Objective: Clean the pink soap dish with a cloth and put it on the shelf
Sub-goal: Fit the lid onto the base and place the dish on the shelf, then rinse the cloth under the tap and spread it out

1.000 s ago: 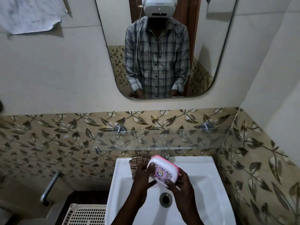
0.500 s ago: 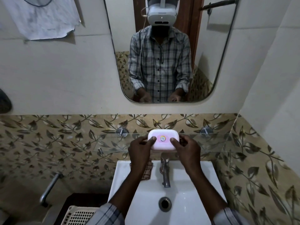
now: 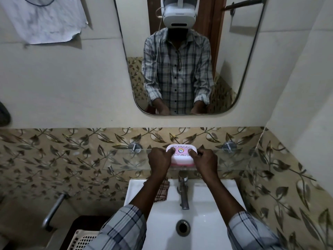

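The pink soap dish [image 3: 181, 156], with a white patterned lid and a round sticker, sits on the glass shelf [image 3: 230, 157] above the basin. My left hand [image 3: 159, 160] grips its left end with the thumb on the lid. My right hand [image 3: 205, 160] grips its right end the same way. A brown checked cloth [image 3: 163, 191] lies on the basin's back ledge, partly hidden under my left forearm.
A white basin [image 3: 207, 219] with a chrome tap [image 3: 182, 190] and drain [image 3: 182, 229] lies below the shelf. A mirror [image 3: 234, 51] hangs above. A white plastic basket [image 3: 82, 240] and a metal pipe [image 3: 54, 210] are at lower left. A tiled side wall stands close on the right.
Both hands carried the soap dish up from over the basin to the glass shelf and now hold it lying flat there. The cloth stayed on the basin ledge.
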The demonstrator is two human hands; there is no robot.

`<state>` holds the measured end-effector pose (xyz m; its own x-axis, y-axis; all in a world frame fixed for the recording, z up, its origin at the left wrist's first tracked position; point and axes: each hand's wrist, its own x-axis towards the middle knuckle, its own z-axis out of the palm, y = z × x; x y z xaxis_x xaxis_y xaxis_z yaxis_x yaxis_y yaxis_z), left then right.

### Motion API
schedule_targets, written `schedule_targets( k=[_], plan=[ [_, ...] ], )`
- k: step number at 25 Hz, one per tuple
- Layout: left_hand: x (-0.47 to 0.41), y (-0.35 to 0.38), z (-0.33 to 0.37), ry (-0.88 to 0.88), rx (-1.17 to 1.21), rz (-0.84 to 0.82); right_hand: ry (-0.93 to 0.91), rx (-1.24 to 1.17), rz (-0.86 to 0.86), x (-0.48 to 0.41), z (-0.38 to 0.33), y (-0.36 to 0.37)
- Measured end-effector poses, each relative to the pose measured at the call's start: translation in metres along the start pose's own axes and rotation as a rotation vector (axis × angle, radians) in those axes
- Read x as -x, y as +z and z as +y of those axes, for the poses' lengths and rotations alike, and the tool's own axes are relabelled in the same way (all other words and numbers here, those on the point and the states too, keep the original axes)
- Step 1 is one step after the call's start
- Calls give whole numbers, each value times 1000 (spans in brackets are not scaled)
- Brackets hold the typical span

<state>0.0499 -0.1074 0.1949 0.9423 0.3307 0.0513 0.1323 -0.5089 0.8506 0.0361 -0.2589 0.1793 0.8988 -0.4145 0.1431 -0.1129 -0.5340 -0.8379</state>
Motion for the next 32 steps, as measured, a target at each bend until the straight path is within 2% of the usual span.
schedule_targets(
  k=[5,8,11,13,15,18,22,25,27,29,31,32],
  plan=[
    [3,-4,4,22,-38,5,-33,-23,0,-2,5,1],
    [20,-11,-8,133,121,219,-35,-95,127,6,8,1],
    [54,-11,-58,178,248,289,-269,-290,233,41,14,5],
    [68,-5,-104,93,216,265,-438,-281,140,70,24,20],
    [66,4,-143,-32,106,211,-505,-207,3,89,37,45],
    [42,23,-182,-233,-59,45,-412,-65,-234,96,56,95],
    [8,44,-213,-588,47,-83,-234,186,-534,91,90,154],
    [2,58,-222,-698,84,-55,-223,273,-683,98,116,181],
    [-3,60,-218,-761,248,-27,-243,306,-730,101,127,192],
    [-11,54,-215,-793,435,-83,-211,288,-697,98,127,196],
    [-8,37,-201,-797,538,-271,-143,175,-611,93,115,190],
    [-4,26,-195,-731,527,-349,-109,66,-575,91,107,184]
  ],
)
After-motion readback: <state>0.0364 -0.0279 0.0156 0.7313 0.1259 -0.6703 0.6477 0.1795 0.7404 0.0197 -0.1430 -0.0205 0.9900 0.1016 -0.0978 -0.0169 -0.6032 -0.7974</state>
